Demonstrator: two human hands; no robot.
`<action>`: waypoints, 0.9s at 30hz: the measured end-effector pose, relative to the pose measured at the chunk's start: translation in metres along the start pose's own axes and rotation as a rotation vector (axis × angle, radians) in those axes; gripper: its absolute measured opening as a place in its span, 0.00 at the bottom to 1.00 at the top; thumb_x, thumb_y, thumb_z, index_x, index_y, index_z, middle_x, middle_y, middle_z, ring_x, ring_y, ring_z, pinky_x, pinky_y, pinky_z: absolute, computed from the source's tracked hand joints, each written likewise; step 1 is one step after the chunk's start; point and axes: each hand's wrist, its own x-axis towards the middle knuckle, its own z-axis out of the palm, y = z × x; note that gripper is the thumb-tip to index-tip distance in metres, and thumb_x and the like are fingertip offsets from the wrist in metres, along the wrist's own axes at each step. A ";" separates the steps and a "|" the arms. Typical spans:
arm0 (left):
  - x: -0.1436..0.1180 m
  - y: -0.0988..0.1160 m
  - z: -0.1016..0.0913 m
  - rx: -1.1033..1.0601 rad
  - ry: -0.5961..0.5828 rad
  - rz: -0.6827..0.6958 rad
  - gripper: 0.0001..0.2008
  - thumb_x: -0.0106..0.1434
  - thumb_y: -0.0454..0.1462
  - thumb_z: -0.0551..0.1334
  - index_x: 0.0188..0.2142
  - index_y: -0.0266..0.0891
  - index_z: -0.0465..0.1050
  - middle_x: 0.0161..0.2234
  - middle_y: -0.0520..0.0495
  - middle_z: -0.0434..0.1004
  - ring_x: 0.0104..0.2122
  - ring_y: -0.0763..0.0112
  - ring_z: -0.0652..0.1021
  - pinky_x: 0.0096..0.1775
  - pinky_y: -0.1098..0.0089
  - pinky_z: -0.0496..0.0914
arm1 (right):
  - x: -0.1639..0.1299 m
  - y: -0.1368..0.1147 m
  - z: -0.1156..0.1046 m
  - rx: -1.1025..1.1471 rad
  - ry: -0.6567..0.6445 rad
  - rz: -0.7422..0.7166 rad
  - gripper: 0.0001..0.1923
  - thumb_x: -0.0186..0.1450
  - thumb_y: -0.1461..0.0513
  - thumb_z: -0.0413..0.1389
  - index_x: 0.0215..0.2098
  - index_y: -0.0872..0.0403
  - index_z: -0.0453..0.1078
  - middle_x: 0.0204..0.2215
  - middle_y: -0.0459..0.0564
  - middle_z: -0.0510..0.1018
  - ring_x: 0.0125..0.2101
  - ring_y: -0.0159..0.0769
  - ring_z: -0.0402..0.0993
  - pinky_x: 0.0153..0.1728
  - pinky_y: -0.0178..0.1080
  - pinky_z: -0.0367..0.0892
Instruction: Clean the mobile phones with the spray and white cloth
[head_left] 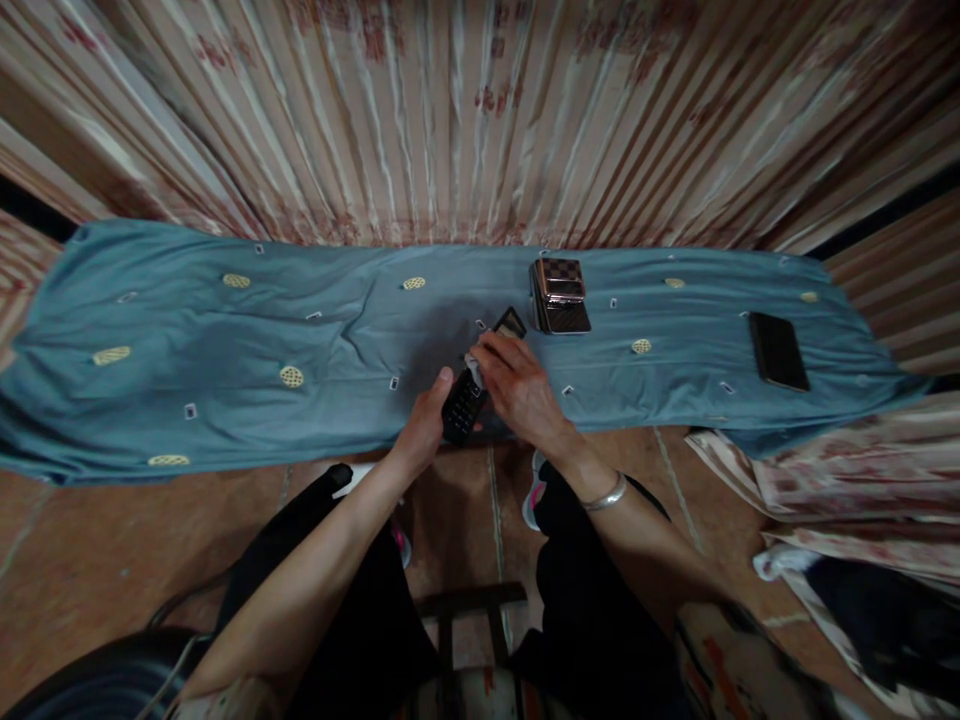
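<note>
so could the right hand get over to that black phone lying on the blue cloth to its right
Probably yes. The right hand is busy at the keypad phone that the left hand holds, but only bare blue cloth lies between it and the black phone.

A teal-blue cloth (225,350) is dotted with small yellow woven ovals and tiny white squares. A black keypad phone (463,403) with pale keys is seen between the left hand (426,425) and right hand (521,390); a silver bangle (606,494) is worn on the right wrist. A small box (559,295) is topped with a dark-and-light chequer pattern and banded in silver. A plain black smartphone (778,350) is shown. The curtain (480,110) is striped cream and brownish red. The floor (90,540) is reddish brown.
</note>
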 end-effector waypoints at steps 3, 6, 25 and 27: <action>0.000 0.000 0.000 0.011 -0.004 -0.003 0.27 0.66 0.57 0.65 0.40 0.33 0.82 0.30 0.41 0.84 0.36 0.59 0.85 0.31 0.69 0.80 | -0.001 -0.001 0.001 0.002 0.009 -0.003 0.19 0.77 0.65 0.48 0.60 0.52 0.75 0.58 0.59 0.78 0.59 0.49 0.74 0.63 0.56 0.72; 0.002 -0.001 -0.002 -0.022 0.020 -0.007 0.26 0.66 0.57 0.66 0.40 0.33 0.82 0.29 0.42 0.83 0.34 0.60 0.85 0.32 0.69 0.80 | -0.003 -0.005 0.003 0.026 0.006 -0.015 0.20 0.77 0.65 0.47 0.60 0.53 0.75 0.58 0.59 0.78 0.59 0.48 0.74 0.64 0.55 0.72; 0.002 0.011 0.006 -0.264 0.015 -0.065 0.28 0.72 0.56 0.58 0.41 0.32 0.82 0.33 0.41 0.85 0.38 0.59 0.85 0.39 0.66 0.78 | -0.010 -0.025 0.008 0.027 -0.025 -0.080 0.20 0.77 0.66 0.46 0.60 0.54 0.75 0.57 0.59 0.79 0.58 0.46 0.74 0.63 0.51 0.72; 0.003 0.012 0.005 -0.251 0.045 -0.063 0.28 0.73 0.56 0.57 0.37 0.33 0.81 0.32 0.43 0.84 0.36 0.62 0.84 0.37 0.68 0.77 | -0.012 -0.034 0.008 0.040 -0.055 -0.106 0.20 0.77 0.67 0.47 0.61 0.55 0.75 0.57 0.59 0.79 0.57 0.45 0.74 0.62 0.49 0.73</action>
